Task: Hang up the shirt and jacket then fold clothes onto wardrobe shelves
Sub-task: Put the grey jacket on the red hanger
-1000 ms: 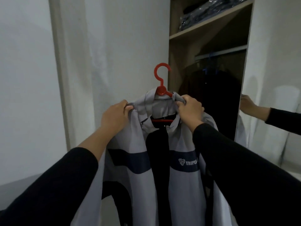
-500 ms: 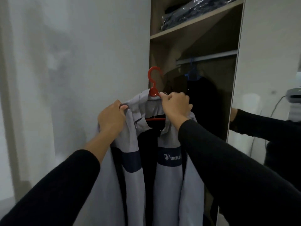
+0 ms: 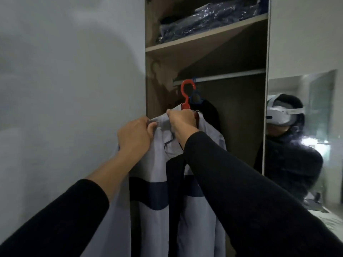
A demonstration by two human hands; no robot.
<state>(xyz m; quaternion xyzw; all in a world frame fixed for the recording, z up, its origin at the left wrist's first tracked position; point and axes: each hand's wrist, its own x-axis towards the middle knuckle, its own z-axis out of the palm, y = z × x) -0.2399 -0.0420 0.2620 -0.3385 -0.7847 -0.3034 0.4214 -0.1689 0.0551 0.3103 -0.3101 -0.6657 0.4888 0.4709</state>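
Note:
A grey jacket (image 3: 154, 216) with a dark blue chest band hangs on a red hanger (image 3: 186, 93). My left hand (image 3: 134, 135) grips the jacket's left collar and shoulder. My right hand (image 3: 182, 120) grips the collar just under the hanger's neck. The red hook sits just below the metal wardrobe rail (image 3: 232, 76), at its left end; whether it touches the rail I cannot tell. A dark garment (image 3: 209, 114) on a blue hanger (image 3: 195, 96) hangs from the same rail right behind it.
The open wardrobe has a wooden shelf (image 3: 204, 37) above the rail with plastic-wrapped dark clothes (image 3: 204, 19). A white door panel (image 3: 74, 89) stands on the left. A mirrored door (image 3: 300, 136) on the right reflects a person wearing a headset.
Both hands have carried the jacket up and rightward into the wardrobe opening. The red hook has risen from well below the rail to just under it.

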